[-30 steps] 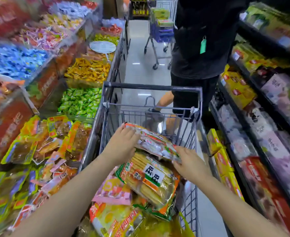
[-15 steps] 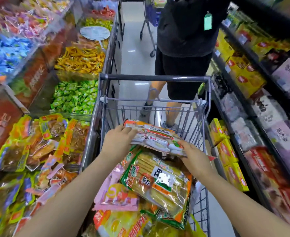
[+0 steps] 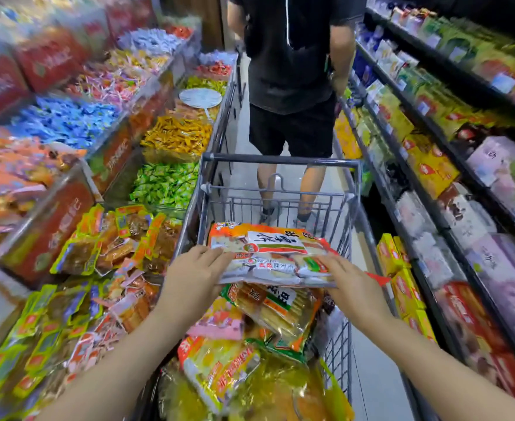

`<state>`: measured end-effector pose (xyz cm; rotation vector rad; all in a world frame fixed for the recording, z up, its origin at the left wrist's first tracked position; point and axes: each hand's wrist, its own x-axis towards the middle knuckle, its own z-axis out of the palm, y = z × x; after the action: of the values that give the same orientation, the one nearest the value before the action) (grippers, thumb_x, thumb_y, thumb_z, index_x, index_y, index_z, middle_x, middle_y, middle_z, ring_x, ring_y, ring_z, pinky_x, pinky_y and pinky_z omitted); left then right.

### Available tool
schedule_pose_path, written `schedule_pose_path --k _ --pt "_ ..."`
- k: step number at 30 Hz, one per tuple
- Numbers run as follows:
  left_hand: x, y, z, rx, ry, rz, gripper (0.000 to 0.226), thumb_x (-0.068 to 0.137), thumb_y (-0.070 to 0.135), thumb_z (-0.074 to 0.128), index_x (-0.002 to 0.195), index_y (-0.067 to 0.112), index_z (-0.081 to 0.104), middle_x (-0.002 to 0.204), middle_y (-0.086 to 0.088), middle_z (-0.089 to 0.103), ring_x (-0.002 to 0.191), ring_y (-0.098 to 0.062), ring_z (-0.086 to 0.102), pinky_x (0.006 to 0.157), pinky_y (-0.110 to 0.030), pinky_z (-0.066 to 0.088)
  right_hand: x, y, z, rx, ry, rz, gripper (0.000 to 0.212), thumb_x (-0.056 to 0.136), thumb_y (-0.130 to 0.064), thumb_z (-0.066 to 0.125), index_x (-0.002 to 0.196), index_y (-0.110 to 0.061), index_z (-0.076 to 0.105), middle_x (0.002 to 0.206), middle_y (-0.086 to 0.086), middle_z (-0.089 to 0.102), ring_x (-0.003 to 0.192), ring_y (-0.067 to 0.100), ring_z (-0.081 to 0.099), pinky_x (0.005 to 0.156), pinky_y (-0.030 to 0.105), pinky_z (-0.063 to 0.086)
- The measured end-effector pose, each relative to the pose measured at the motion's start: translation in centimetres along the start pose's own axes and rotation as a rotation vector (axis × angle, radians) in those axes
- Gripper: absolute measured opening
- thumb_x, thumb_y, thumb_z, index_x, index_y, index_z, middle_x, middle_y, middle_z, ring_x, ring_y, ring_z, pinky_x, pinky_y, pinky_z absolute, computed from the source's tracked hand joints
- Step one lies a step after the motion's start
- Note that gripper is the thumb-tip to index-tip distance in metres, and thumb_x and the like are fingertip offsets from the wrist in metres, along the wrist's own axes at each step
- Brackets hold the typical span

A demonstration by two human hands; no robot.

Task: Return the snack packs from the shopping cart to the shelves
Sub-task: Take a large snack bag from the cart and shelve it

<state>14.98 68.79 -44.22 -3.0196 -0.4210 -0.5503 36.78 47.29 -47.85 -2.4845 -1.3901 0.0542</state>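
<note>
Over the shopping cart (image 3: 280, 161), I watch the left hand (image 3: 194, 273) and right hand (image 3: 349, 282) grip opposite ends of an orange-and-white snack pack (image 3: 268, 253), held flat above other packs (image 3: 277, 311) heaped in the cart's basket.

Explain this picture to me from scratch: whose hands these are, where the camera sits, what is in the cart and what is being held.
There is no machine here. A person wears a wide-angle camera on the head, so you look down along their own bare arms. The left hand and the right hand grip the two ends of a flat orange and white snack pack above a wire shopping cart. More packs lie piled in the cart, among them a clear bag of yellow sticks. Open bins of wrapped sweets run along the left, and shelves of boxed snacks along the right. Another person in black stands ahead in the aisle.
</note>
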Motion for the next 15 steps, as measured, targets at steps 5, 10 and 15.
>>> schedule_pose_path --k 5,10,15 --pt "-5.8 4.5 -2.8 0.072 -0.057 -0.016 0.063 0.038 0.026 0.096 0.093 0.007 0.073 0.094 -0.009 0.072 0.091 -0.033 0.069 0.077 -0.041 0.058 -4.1 -0.2 -1.0 -0.137 0.059 -0.203 0.081 0.034 -0.008 0.091 0.111 -0.019 0.068 0.108 0.002 0.069 0.076 0.024 0.069 0.048 0.023 0.048" --pt "-10.2 8.5 -3.6 0.072 -0.110 -0.045 0.063 0.038 0.025 0.094 0.095 0.010 0.072 0.090 -0.005 0.070 0.079 -0.027 0.069 0.067 -0.032 0.056 -7.1 0.5 0.0 -0.097 -0.019 -0.244 0.074 0.043 -0.012 0.089 0.113 -0.015 0.065 0.105 0.009 0.067 0.093 0.034 0.065 0.073 0.040 0.054" --pt "-12.4 12.0 -1.8 0.078 -0.202 -0.143 0.073 0.041 0.025 0.093 0.109 0.015 0.071 0.092 -0.003 0.068 0.080 -0.027 0.066 0.063 -0.033 0.056 -11.6 0.6 -0.1 0.006 0.099 -0.165 0.053 0.067 -0.017 0.080 0.118 -0.013 0.063 0.108 0.008 0.064 0.101 0.033 0.058 0.083 0.043 0.050"
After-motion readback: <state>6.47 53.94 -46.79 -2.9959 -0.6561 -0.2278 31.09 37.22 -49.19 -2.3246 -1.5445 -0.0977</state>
